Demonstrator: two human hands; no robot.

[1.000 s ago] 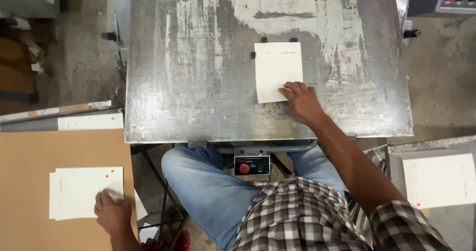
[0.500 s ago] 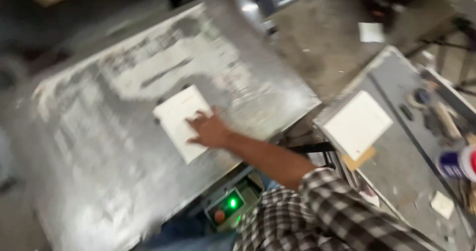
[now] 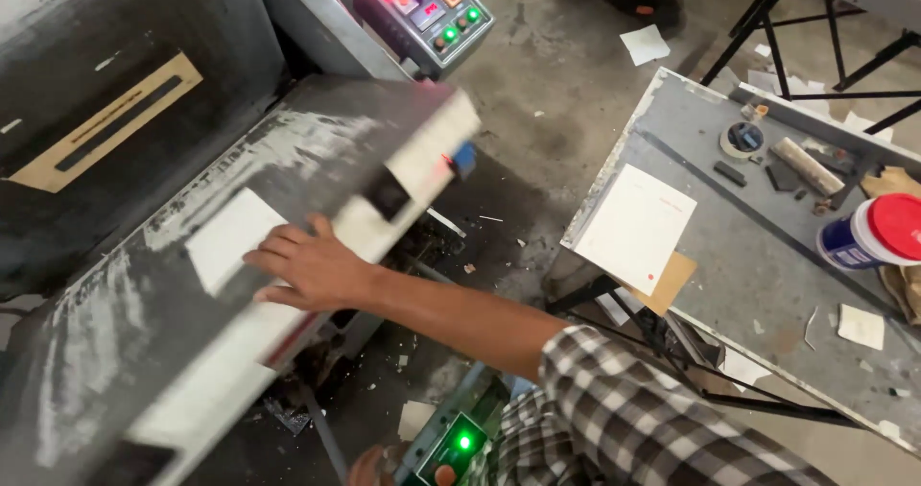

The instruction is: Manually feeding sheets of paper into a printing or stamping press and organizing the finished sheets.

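One hand in view, the right hand [image 3: 305, 267]: flat, fingers spread apart, palm down on the worn grey metal machine table [image 3: 115, 323], gripping nothing. Fingertips rest on the lower edge of one white rectangular paper sheet [image 3: 233, 237], which lies flat on that table at 10 o'clock from the hand. The left hand is out of view. One control box with lit coloured buttons [image 3: 423, 6] at 1 o'clock. One grey side table [image 3: 767, 256] at 3 o'clock carries one white paper stack [image 3: 635, 226], one brown card [image 3: 673, 280] beneath it, one red-lidded blue-and-white tub [image 3: 871, 231], one tape roll [image 3: 743, 139]. One small box with a green lamp [image 3: 459, 441] at 5 o'clock
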